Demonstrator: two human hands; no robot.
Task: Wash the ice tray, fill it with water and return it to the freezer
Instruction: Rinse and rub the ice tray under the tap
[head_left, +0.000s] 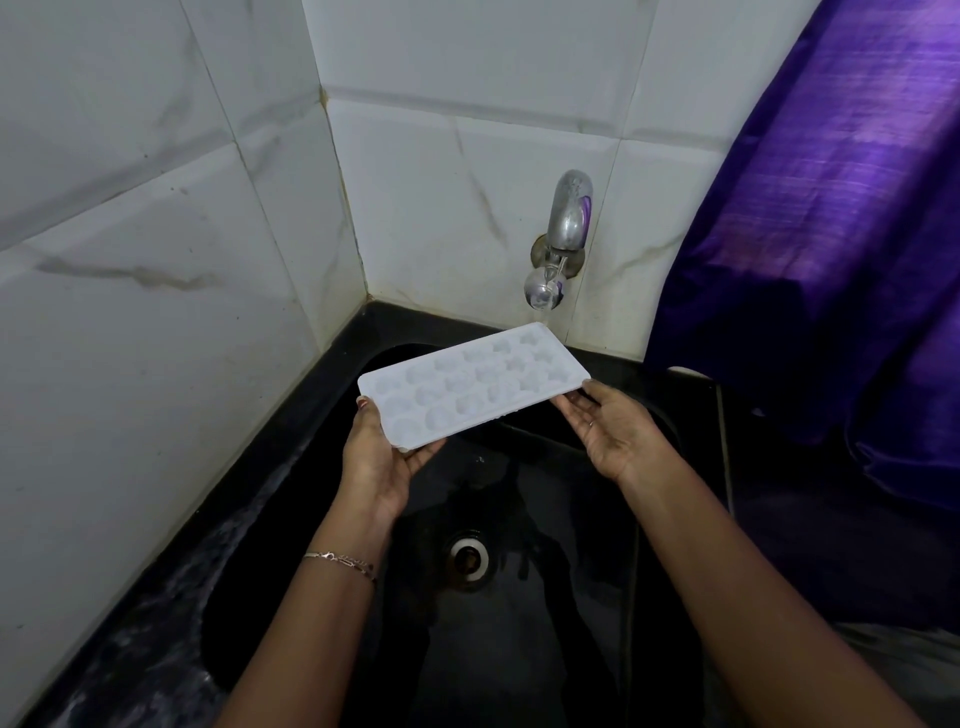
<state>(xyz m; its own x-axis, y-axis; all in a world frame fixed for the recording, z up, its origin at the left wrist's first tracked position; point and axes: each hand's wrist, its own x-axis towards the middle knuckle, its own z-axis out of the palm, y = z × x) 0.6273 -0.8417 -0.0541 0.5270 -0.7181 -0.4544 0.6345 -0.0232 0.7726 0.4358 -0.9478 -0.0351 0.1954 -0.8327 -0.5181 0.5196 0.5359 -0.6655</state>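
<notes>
Ice tray (472, 384), white, moulds up, held level above the black sink (524, 654) by both hands. Left hand (379, 457) grips the short near end: thumb on the top rim, fingers curled underneath. Right hand (613, 431) pinches the opposite near corner, thumb at the edge and fingers under the tray. Far end of the tray, away from both grips, sits just below the tap (563, 228); a thin stream of water (545, 310) meets that corner. Drain (469, 558) is below the hands. Bracelet (343, 561) on the left wrist. Purple cloth (831, 234) hangs beyond the right hand.
</notes>
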